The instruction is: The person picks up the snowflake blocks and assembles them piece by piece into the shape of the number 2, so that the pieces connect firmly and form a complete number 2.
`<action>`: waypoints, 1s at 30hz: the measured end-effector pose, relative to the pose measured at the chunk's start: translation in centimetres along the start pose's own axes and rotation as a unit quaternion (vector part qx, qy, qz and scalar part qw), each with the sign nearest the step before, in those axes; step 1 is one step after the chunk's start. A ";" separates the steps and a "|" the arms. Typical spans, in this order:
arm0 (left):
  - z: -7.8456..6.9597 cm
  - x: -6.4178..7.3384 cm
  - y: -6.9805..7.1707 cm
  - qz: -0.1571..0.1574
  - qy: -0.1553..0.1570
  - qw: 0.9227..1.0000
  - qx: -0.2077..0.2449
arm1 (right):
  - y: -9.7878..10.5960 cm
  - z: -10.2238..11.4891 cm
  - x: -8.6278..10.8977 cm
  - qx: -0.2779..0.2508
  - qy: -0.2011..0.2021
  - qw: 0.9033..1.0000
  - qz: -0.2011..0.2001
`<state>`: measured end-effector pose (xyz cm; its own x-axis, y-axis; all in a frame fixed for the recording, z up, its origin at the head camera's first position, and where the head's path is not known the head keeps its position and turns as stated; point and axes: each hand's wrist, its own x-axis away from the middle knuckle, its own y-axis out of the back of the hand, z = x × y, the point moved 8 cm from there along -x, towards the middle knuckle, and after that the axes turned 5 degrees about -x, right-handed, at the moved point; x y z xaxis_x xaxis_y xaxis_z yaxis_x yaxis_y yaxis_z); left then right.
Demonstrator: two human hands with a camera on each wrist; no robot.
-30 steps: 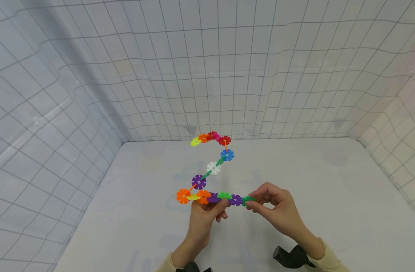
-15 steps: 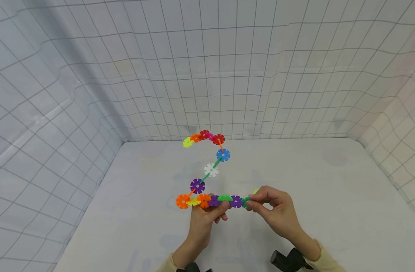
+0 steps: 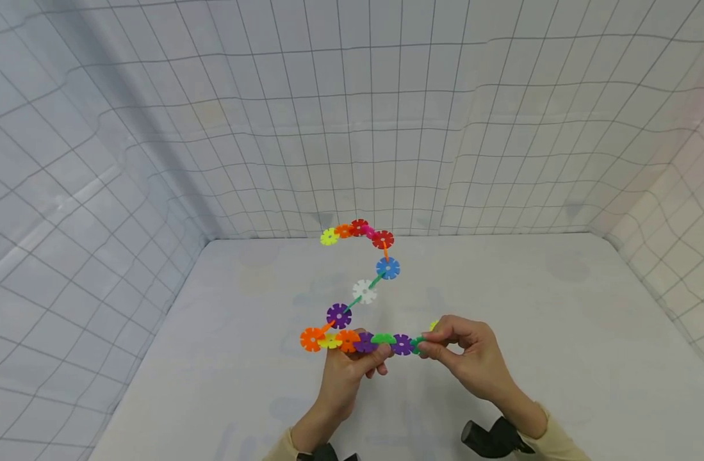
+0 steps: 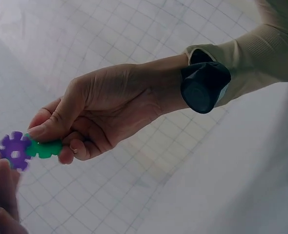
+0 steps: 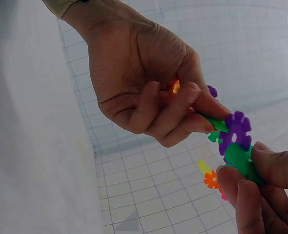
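Toothed plastic snowflake discs link into a colourful chain (image 3: 339,316) bent like a figure 2, held up in front of me. My left hand (image 3: 341,374) grips its lower row, thumb on a light green disc (image 3: 383,339). At the row's right end my right hand (image 3: 473,351) pinches a darker green disc (image 5: 241,161) beside a purple disc (image 5: 236,131). A bit of a yellow disc (image 3: 434,325) shows behind the right fingertips, mostly hidden. In the left wrist view the right hand's thumb lies over the green disc (image 4: 47,148).
A white table (image 3: 242,378) spreads below the hands. Pale grid-patterned sheets (image 3: 352,128) rise behind it and on both sides. A black wrist device (image 3: 496,437) sits on the right wrist, and part of another (image 3: 324,452) shows at the left wrist.
The chain's upper part swung left and then back right. Its lower row sank slightly. A yellow piece has come into view behind the right fingers, which keep their pinch at the chain's end.
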<state>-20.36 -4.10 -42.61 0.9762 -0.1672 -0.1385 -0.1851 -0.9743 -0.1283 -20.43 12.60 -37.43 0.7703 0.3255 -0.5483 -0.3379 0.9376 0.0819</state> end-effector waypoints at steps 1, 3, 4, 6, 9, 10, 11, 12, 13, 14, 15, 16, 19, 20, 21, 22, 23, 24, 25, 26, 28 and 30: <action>0.1 0.0 -0.1 0.002 0.002 1.000 0.001 | 0.0 0.0 0.0 0.000 -0.007 1.000 0.001; 0.1 0.0 -0.2 0.005 0.000 1.000 0.001 | 0.0 0.0 -0.1 -0.001 -0.012 1.000 0.005; 0.1 0.0 -0.2 0.005 -0.001 1.000 0.000 | -0.1 0.0 -0.1 -0.001 -0.017 1.000 0.006; 0.1 0.0 -0.2 0.004 -0.003 1.000 0.001 | -0.1 0.0 -0.1 -0.001 -0.023 1.000 0.004; 0.0 -0.1 -0.1 -0.001 -0.008 1.000 0.000 | 0.0 -0.2 -0.1 0.000 -0.029 1.000 0.004; 0.1 -0.1 0.0 -0.003 -0.007 1.000 -0.001 | 0.0 -0.3 -0.1 0.001 -0.030 1.000 0.005; 0.1 -0.2 0.0 -0.004 -0.007 1.000 -0.001 | 0.0 -0.3 -0.1 0.000 -0.028 1.000 0.007; 0.1 -0.2 0.1 -0.006 -0.005 1.000 0.000 | 0.0 -0.4 -0.1 -0.003 -0.027 1.000 0.009; 0.2 -0.3 0.1 -0.008 -0.004 1.000 0.001 | 0.0 -0.5 -0.1 -0.007 -0.025 1.000 0.013; 0.2 -0.3 0.2 -0.010 -0.002 1.000 0.001 | 0.1 -0.6 -0.1 -0.009 -0.020 1.000 0.019; 0.3 -0.4 0.2 -0.013 0.000 1.000 0.002 | 0.2 -0.8 -0.1 -0.009 -0.018 1.000 0.024; 0.3 -0.5 0.3 -0.017 0.001 1.000 0.002 | 0.3 -0.9 -0.2 -0.007 -0.018 0.999 0.031; 0.5 -0.6 0.6 -0.032 0.010 0.999 0.006 | 1.2 -1.9 -0.3 0.010 -0.044 0.998 0.043; 0.5 -0.6 0.7 -0.038 0.012 0.999 0.010 | 1.8 -2.5 -0.4 0.019 -0.057 0.997 0.044; 0.6 -0.7 0.8 -0.043 0.014 0.999 0.011 | 2.4 -3.1 -0.4 0.027 -0.073 0.996 0.042; 0.6 -0.7 0.9 -0.047 0.017 0.999 0.015 | 3.1 -4.0 -0.5 0.037 -0.090 0.995 0.038; 0.7 -0.7 1.0 -0.052 0.020 0.998 0.019 | 3.9 -4.9 -0.5 0.049 -0.110 0.992 0.032; 0.7 -0.7 1.1 -0.055 0.022 0.998 0.023 | 4.6 -5.9 -0.5 0.064 -0.129 0.989 0.026; 0.7 -0.7 1.1 -0.057 0.024 0.998 0.028 | 5.4 -7.0 -0.4 0.082 -0.149 0.985 0.021; 0.7 -0.7 1.2 -0.059 0.025 0.997 0.031 | 6.0 -8.1 -0.3 0.108 -0.172 0.979 0.018; 0.7 -0.7 1.3 -0.061 0.030 0.997 0.036 | 7.0 -10.2 0.2 0.168 -0.211 0.963 0.021; 0.7 -0.6 1.4 -0.063 0.033 0.997 0.038 | 7.4 -12.0 0.7 0.231 -0.240 0.942 0.037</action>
<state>-21.28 -5.24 -43.40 0.9971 -0.0561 -0.0511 -0.0659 -0.9742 -0.2157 -28.87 18.33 -47.18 0.9471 0.3062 -0.0965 -0.2144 0.8269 0.5199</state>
